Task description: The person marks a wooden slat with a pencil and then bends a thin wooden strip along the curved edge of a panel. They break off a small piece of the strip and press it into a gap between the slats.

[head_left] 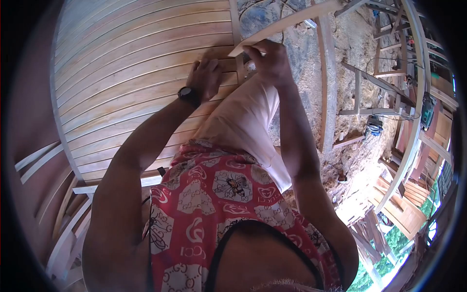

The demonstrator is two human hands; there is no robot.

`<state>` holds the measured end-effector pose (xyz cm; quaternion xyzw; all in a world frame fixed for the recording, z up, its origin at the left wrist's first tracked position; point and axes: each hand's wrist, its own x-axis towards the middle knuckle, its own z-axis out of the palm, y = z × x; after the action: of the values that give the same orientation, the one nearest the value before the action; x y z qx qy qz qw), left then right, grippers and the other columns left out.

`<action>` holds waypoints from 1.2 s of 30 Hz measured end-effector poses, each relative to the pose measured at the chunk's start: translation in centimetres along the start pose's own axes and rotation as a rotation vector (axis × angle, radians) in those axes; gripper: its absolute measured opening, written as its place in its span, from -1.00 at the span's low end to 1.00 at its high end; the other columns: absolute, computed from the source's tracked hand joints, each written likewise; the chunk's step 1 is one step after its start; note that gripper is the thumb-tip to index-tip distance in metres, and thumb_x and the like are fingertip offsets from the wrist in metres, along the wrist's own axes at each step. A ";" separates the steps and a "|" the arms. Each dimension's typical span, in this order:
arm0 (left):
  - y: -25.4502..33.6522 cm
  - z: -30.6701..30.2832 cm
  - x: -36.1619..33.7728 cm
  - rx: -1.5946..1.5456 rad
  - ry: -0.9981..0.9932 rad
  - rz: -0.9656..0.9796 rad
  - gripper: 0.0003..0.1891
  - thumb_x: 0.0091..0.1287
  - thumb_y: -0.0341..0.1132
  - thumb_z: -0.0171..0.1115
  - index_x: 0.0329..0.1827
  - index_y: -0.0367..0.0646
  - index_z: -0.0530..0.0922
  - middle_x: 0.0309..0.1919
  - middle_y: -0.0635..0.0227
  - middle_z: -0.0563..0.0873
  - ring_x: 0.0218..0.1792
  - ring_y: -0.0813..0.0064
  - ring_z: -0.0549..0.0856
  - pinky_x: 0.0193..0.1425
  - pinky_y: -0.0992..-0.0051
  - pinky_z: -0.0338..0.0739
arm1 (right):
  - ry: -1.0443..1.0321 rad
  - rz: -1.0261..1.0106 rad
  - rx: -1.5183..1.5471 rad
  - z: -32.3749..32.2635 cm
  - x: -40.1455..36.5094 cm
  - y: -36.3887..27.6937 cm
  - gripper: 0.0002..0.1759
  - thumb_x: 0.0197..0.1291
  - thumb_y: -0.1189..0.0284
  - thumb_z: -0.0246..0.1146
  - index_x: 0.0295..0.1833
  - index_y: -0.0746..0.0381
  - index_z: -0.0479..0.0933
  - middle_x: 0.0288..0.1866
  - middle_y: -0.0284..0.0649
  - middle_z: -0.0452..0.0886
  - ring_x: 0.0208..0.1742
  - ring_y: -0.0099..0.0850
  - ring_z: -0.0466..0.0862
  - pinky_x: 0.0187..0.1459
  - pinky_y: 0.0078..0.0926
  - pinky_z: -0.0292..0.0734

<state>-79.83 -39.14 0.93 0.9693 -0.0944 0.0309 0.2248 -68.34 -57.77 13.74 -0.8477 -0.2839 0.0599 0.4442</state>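
Note:
A wide panel of pale wooden slats [146,63] fills the upper left. My left hand [206,78], with a dark watch on its wrist, rests on the slats near the panel's right edge; its fingers are bent and partly in shadow, and whether they hold anything is unclear. Closed around the lower end of a long, light wooden strip [287,22] is my right hand [272,63], just right of that edge. The strip slants up to the right, its tip close to the panel's edge. A small pale object with dark dots [250,68] shows between my hands.
Sawdust covers the ground [304,92] at right, crossed by a long wooden beam [327,82]. Wooden frames [379,82] and a blue power tool [374,125] stand beyond. A green tool [428,112] is at far right, with stacked boards [401,209] below. Loose strips [41,160] lie left.

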 end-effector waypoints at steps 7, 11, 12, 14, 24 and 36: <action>2.4 -0.3 -1.1 0.145 -0.059 0.000 -0.57 0.39 -0.15 0.32 0.22 -0.23 0.65 0.31 0.18 0.59 0.42 0.13 0.50 0.48 0.00 0.40 | 0.281 -0.112 -0.082 -8.5 -4.0 4.1 -0.81 0.44 0.63 0.30 0.10 0.36 0.72 0.04 -0.01 0.80 -0.02 -0.30 0.83 -0.01 -0.39 0.73; 2.1 -0.5 -1.5 0.148 -0.040 -0.021 -0.49 0.40 -0.14 0.32 0.32 -0.28 0.62 0.35 0.10 0.57 0.46 0.06 0.48 0.54 0.05 0.38 | 0.453 0.164 -0.024 -13.3 -10.4 12.9 -0.77 0.52 0.59 0.26 0.18 0.38 0.70 0.08 0.00 0.77 0.07 -0.31 0.79 -0.02 -0.38 0.76; 2.2 -1.0 -1.6 0.147 -0.082 -0.012 -0.46 0.41 -0.14 0.32 0.36 -0.29 0.59 0.38 0.09 0.55 0.47 0.02 0.46 0.57 0.07 0.37 | 0.461 0.212 -0.050 -14.2 -12.5 15.5 -0.76 0.51 0.59 0.26 0.19 0.37 0.69 0.09 0.00 0.77 0.08 -0.29 0.79 -0.01 -0.37 0.77; 2.5 -1.5 -1.6 0.167 -0.147 -0.033 -0.43 0.42 -0.15 0.32 0.41 -0.30 0.56 0.42 0.09 0.53 0.48 -0.02 0.45 0.59 0.10 0.35 | 0.445 0.292 -0.132 -15.1 -16.5 20.2 -0.76 0.52 0.58 0.25 0.19 0.38 0.69 0.06 -0.01 0.78 0.07 -0.29 0.78 0.04 -0.35 0.73; 2.7 -1.5 -0.8 0.349 -0.398 -0.114 -0.30 0.39 -0.26 0.36 0.62 -0.09 0.41 0.65 0.06 0.27 0.54 -0.03 0.41 0.55 0.01 0.41 | 0.097 0.439 -0.332 -22.6 -33.1 19.6 -0.78 0.53 0.56 0.16 0.08 0.44 0.66 0.08 0.09 0.72 0.04 -0.03 0.78 0.07 -0.18 0.74; 5.6 -1.7 1.2 0.361 -0.589 -0.415 -0.27 0.58 -0.15 0.06 0.75 -0.19 0.12 0.77 0.04 0.03 0.73 0.00 0.09 0.74 -0.04 0.09 | 0.032 0.488 0.220 -18.7 -30.6 11.9 -0.77 0.43 0.37 0.39 0.06 0.27 0.75 -0.21 -0.14 0.77 -0.23 -0.36 0.77 -0.27 -0.36 0.70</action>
<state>-79.84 -43.51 4.98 0.9591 0.0496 -0.2783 0.0158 -82.12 -92.83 10.94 -0.8385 -0.0558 0.1821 0.5105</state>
